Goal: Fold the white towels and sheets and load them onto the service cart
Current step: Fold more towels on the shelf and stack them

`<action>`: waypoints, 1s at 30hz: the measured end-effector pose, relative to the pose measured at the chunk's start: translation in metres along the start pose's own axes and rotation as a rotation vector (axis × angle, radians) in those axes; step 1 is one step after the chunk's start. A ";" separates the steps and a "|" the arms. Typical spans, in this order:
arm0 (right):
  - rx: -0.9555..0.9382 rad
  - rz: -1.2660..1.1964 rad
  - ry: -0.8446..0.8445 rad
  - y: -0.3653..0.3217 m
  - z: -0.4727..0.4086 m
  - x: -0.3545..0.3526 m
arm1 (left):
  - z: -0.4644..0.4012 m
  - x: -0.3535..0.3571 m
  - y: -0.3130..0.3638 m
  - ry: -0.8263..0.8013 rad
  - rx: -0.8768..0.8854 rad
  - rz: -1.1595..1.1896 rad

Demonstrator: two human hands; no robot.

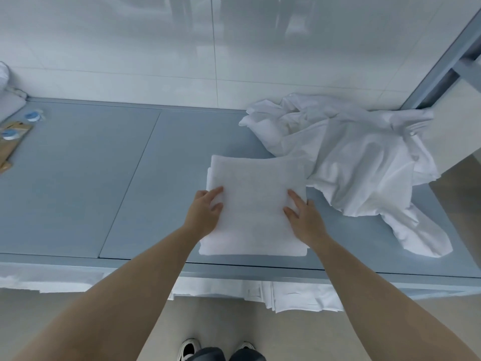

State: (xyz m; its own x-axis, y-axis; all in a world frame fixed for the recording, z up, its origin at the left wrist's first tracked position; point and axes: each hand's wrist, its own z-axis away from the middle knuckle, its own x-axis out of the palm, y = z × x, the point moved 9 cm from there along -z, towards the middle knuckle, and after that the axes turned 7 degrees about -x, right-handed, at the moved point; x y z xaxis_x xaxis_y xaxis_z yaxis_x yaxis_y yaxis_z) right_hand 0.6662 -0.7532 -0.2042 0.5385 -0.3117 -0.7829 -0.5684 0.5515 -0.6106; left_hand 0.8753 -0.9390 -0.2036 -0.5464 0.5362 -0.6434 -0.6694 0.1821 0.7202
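two shoes [217,350] at the bottom edge, black and white, standing on a beige floor [325,340]. above them both bare forearms reach forward over the front edge of a grey-blue cart top [109,178]. left hand [207,212] sits on the left edge of a folded white towel [256,204], fingers straight-ish and spread, fingertips on the top layer, thumb also on top; looks like a flat press, cannot tell if anything is tucked under. right hand [304,220] lies on the right side of the same towel, fingers straight and pointing up-left, palm down, pressing flat. the hands are apart, one at each side of the towel. the towel is a neat rectangle of several layers, lying flat on the cart top near its front edge, right of centre. just beside it, touching its far right corner, a crumpled white sheet [351,162] is heaped at the right end of the top, one end trailing toward the front edge. below the top, on a lower shelf, stacked folded white linen [294,295] pokes out. far left: blue-and-white round packets [32,116] and brown flat sachets [14,144]. glossy white tile wall [156,48] behind.
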 end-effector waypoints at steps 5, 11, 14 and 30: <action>-0.066 0.107 0.062 -0.039 -0.004 0.004 | 0.000 -0.031 -0.005 0.093 0.003 0.066; -0.156 0.120 0.241 -0.080 -0.008 -0.015 | 0.005 -0.072 0.006 0.222 0.069 0.141; -0.203 0.097 0.257 -0.079 -0.004 -0.012 | 0.018 -0.069 -0.008 0.259 0.024 0.175; -0.088 -0.015 0.074 -0.040 -0.009 0.023 | 0.023 -0.036 -0.033 0.139 -0.027 0.060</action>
State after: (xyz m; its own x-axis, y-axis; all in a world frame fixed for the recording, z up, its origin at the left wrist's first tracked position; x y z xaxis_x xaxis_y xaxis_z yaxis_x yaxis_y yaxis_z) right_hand 0.6960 -0.7891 -0.1983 0.5020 -0.3771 -0.7783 -0.6147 0.4775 -0.6279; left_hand 0.9285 -0.9457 -0.1979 -0.6492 0.4254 -0.6306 -0.6457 0.1300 0.7524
